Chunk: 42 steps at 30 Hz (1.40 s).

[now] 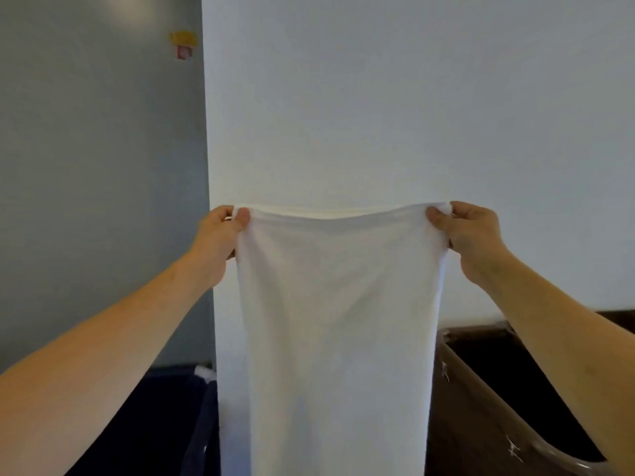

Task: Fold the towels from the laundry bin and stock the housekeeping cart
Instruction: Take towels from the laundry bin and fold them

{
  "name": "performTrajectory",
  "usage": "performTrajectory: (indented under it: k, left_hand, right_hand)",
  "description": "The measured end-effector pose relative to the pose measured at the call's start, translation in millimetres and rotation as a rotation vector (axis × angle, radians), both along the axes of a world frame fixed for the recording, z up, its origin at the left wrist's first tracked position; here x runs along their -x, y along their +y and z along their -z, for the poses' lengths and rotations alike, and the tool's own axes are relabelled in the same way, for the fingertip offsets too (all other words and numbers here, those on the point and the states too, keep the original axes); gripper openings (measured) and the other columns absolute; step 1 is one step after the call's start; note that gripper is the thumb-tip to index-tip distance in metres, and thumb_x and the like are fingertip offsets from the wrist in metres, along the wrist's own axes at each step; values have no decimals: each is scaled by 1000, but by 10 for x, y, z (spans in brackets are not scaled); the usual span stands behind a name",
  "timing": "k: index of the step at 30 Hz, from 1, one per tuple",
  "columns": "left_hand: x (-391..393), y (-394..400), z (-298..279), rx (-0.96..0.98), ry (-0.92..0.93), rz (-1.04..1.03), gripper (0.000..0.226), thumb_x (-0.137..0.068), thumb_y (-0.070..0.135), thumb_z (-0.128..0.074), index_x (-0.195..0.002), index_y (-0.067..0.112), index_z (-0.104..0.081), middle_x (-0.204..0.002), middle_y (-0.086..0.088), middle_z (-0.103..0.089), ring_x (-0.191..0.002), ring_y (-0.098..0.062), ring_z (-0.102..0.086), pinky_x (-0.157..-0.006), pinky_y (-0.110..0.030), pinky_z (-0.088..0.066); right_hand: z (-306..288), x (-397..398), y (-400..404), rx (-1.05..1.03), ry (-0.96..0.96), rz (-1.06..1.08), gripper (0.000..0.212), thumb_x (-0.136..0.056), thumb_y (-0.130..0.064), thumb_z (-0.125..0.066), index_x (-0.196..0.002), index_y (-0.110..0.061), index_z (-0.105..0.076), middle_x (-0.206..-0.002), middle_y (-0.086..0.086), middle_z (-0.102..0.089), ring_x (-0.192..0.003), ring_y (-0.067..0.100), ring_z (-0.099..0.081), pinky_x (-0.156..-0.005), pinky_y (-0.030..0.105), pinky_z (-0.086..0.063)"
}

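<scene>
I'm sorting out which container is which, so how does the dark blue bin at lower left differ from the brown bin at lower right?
The dark blue bin looks like soft navy fabric; the brown bin has a stiffer, lighter rim. The blue one sits left of the hanging white towel, the brown one right. The brown one's interior shows dark; the blue one's contents are not visible. Both are partly cut off.

A navy bin (165,424) stands left of the white wall (343,97), and a scrap of white cloth (206,372) lies at its near rim. A brown bin (481,424) stands right of that wall; its interior is dark and its contents cannot be made out.
</scene>
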<state>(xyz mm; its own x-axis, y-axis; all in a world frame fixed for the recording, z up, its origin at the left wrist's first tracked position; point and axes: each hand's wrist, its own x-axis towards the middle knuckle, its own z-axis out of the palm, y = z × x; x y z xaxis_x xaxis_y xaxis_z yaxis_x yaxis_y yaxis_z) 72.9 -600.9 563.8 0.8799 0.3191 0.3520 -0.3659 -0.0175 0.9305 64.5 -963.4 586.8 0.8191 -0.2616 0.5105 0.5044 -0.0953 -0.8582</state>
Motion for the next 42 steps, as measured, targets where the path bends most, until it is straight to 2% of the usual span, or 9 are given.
performTrajectory:
  k: [2,5,9,14,17,20,29,33,42]
  left_hand:
    - [-164,-34,-5,-6,-3,8,13,-104,29,-58,-102,17,-63,-101,-2,-65,-89,-20,-61,-81,-38,-54]
    - [-263,-102,119,15,29,-2,14,-103,27,-59,-103,14,-64,-104,-4,-66,-92,-21,-61,-89,-41,-55]
    - [-141,-272,549,62,147,-6,14,-101,25,-63,-93,15,-67,-99,-1,-69,-89,-22,-62,-79,-38,-53]
    - [397,-595,1410,132,300,-27,13,-97,18,-63,-86,13,-67,-85,-1,-68,-84,-24,-62,-70,-34,-49]
    - [845,-752,2024,139,399,-38,13,-98,18,-61,-96,8,-69,-93,-5,-70,-90,-25,-64,-80,-38,-50]
    - [1274,-934,2622,141,533,-53,17,-100,15,-58,-105,5,-70,-97,-6,-70,-92,-26,-64,-76,-38,-51]
    - [2045,-1267,4051,200,853,-75,16,-100,14,-58,-108,7,-69,-112,-14,-70,-105,-33,-65,-81,-43,-52]
    - [1901,-1239,4312,199,917,-83,16,-100,17,-60,-110,8,-70,-113,-13,-71,-109,-34,-65,-88,-46,-54]
    - [448,-902,4581,113,960,-10,15,-99,23,-65,-106,12,-72,-107,-9,-75,-102,-30,-70,-96,-53,-55]
  right_hand:
    - [26,-188,-55,0,-5,-15,14,-89,-9,-75,-101,-2,-74,-95,13,-71,-85,23,-67,-85,40,-58]
    - [179,-334,-184,18,24,-40,8,-90,-9,-74,-96,-4,-74,-96,14,-69,-87,24,-66,-91,45,-56]
    - [644,-254,-392,35,77,-92,3,-91,-7,-72,-92,-7,-74,-88,8,-72,-81,20,-68,-85,41,-57]
    - [1508,218,-729,51,245,-137,9,-90,-9,-72,-96,-13,-76,-90,2,-78,-88,18,-73,-81,33,-58]
    - [2059,606,-932,88,359,-161,13,-91,-10,-71,-102,-13,-75,-102,6,-76,-100,21,-70,-90,35,-56]
    - [2610,981,-1068,150,504,-173,14,-92,-13,-69,-105,-12,-75,-104,3,-75,-101,19,-69,-92,35,-55]
    - [3986,1635,-1437,142,857,-181,9,-94,-13,-67,-98,-17,-74,-101,3,-76,-100,21,-68,-82,29,-55]
    - [4210,1441,-1403,169,927,-171,13,-92,-15,-70,-104,-12,-76,-99,2,-77,-101,22,-69,-91,37,-56]
    - [4464,8,-1033,193,1011,-90,9,-93,-19,-71,-101,-17,-74,-99,1,-76,-96,22,-71,-79,35,-57]
